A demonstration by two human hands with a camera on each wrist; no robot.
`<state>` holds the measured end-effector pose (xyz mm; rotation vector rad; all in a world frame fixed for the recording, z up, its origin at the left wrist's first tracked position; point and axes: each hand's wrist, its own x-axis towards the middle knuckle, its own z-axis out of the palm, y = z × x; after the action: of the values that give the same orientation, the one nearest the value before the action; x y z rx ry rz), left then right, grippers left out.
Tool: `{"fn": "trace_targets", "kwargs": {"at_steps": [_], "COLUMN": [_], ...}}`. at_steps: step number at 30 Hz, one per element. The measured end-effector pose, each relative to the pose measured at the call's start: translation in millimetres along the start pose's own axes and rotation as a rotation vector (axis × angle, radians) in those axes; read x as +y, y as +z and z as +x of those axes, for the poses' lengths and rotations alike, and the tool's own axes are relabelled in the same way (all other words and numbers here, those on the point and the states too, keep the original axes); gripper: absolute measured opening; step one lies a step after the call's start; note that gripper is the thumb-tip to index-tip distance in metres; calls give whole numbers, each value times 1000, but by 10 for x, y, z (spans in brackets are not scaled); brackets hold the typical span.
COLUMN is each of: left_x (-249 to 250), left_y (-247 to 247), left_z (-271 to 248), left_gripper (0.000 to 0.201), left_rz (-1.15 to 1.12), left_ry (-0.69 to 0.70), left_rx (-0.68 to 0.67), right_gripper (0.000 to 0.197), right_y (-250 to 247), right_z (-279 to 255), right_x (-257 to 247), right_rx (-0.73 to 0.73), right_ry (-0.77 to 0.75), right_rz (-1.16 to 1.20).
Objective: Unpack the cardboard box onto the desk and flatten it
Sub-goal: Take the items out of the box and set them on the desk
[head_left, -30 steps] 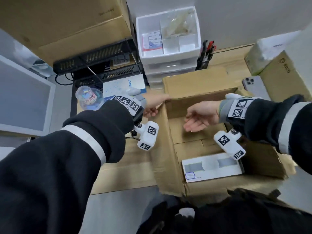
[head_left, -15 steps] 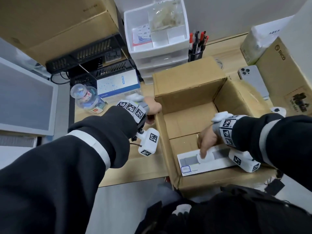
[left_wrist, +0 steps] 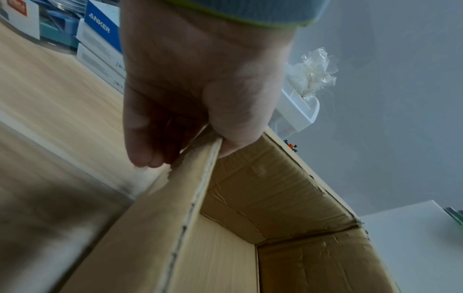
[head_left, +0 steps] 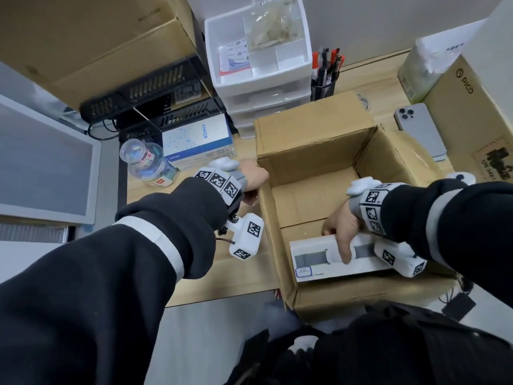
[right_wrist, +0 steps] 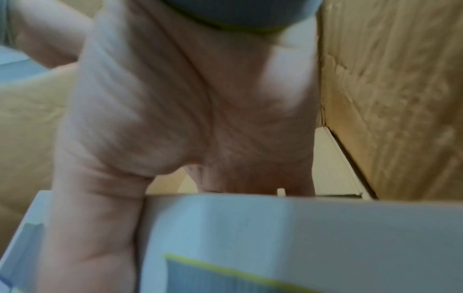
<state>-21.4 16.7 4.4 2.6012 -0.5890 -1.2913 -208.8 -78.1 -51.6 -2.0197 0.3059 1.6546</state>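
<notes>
An open cardboard box (head_left: 305, 134) stands on the wooden desk (head_left: 194, 276), its flaps spread outward. Inside, against the near wall, lies a flat white product box (head_left: 313, 262) with a grey picture. My right hand (head_left: 340, 234) is down in the carton and grips this white box (right_wrist: 288, 237), thumb across its top face and fingers behind its far edge. My left hand (head_left: 254, 179) pinches the carton's left wall (left_wrist: 200, 188) at the far corner, with the thumb inside and the fingers outside.
Left of the carton are a water bottle (head_left: 144, 162) and a blue-white Anker box (head_left: 197, 140). Behind it stand white drawers (head_left: 261, 68) and a pen cup (head_left: 323, 79). A phone (head_left: 420, 129) and a Pico carton (head_left: 472, 112) sit on the right.
My right hand dropped from above the carton's middle down to the white box and closed on it. My left hand stayed at the carton's far-left corner.
</notes>
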Motion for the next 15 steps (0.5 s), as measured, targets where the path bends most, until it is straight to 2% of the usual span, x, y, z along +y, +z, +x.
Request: {"fn": "trace_targets", "kwargs": {"at_steps": [3, 6, 9, 11, 15], "left_x": [-38, -74, -109, -117, -137], "left_y": [-38, -203, -426, -527, -681], "left_z": [-40, -115, -166, -164, -246], "left_gripper": [40, 62, 69, 73, 92], "left_rz": [-11, 70, 55, -61, -364], "left_ry": [38, 48, 89, 124, 252], "left_rx": [-29, -2, 4, -98, -336], "right_gripper": [56, 61, 60, 54, 57], "right_y": [-218, -506, -764, -892, -1136], "right_z": [-240, -520, -862, -1056, -1336], "right_x": [34, 80, 88, 101, -5], "right_rx": [82, 106, 143, 173, 193], "right_ry": [-59, -116, -159, -184, -306], "right_rz": [92, 207, 246, 304, 444]}}
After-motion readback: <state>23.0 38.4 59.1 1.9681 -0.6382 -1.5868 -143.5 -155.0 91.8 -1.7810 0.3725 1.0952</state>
